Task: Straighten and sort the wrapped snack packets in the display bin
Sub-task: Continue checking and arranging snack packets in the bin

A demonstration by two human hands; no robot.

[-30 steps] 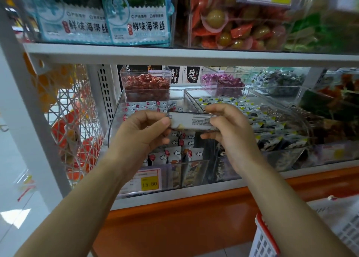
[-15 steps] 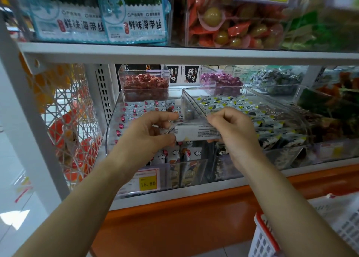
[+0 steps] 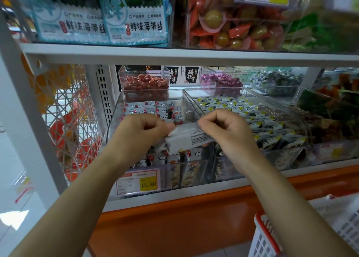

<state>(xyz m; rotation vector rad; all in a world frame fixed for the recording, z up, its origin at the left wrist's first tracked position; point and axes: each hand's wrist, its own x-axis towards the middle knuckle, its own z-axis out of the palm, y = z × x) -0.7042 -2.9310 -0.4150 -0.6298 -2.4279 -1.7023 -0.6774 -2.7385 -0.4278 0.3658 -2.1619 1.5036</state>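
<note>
A long silver-grey snack packet [image 3: 187,138] with small printed text is held over the front of a clear display bin [image 3: 113,119]. My left hand [image 3: 141,130] pinches its left end and my right hand [image 3: 225,128] pinches its right end, both with curled fingers. The packet tilts, left end lower. Inside the bin lie several white packets [image 3: 147,109] with red dots and cloud marks, in rows at the back and standing at the front. A yellow price tag [image 3: 148,183] reading 15.80 sits on the bin's front.
A second clear bin [image 3: 252,93] to the right holds yellow-marked packets [image 3: 229,103]. Smaller bins of red sweets [image 3: 145,84] and purple sweets [image 3: 221,81] stand behind. A shelf board [image 3: 174,56] runs overhead. A wire rack [image 3: 73,124] is left, a white basket [image 3: 268,239] lower right.
Both hands have come down with the packet from above the bin toward its front rows. The packet went from level to tilted, left end lower.
</note>
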